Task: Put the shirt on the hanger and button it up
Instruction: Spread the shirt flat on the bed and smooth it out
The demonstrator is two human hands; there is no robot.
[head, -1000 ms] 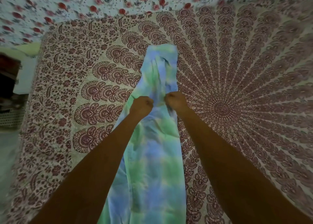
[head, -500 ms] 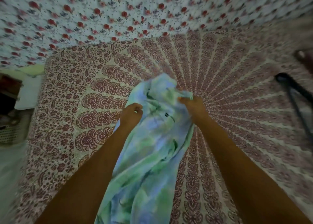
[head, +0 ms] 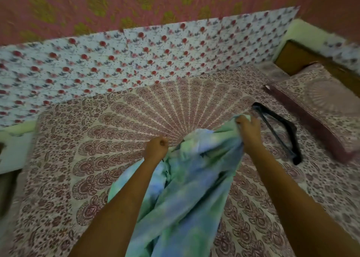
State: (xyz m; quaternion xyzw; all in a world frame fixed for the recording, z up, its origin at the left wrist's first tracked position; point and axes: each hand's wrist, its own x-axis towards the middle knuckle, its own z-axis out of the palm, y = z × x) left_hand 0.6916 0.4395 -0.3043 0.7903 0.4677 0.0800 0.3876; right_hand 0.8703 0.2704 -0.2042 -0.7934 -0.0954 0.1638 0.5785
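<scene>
Shirt [head: 187, 188], one, gripped in closed fingers of left hand [head: 155, 148] and right hand [head: 248, 129]; one hanger [head: 280, 132] beside.

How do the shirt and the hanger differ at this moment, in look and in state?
The shirt is soft, blue-green tie-dye cloth; the hanger is a rigid black frame. The shirt is gripped by the left hand and right hand; the hanger lies untouched on the bedspread, to the shirt's right. Neither is joined to the other yet.

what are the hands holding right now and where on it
Both hold the tie-dye shirt by its upper end: the left hand fisted on one bunched edge, the right hand pinching the other. Which part exactly cannot be told.
</scene>
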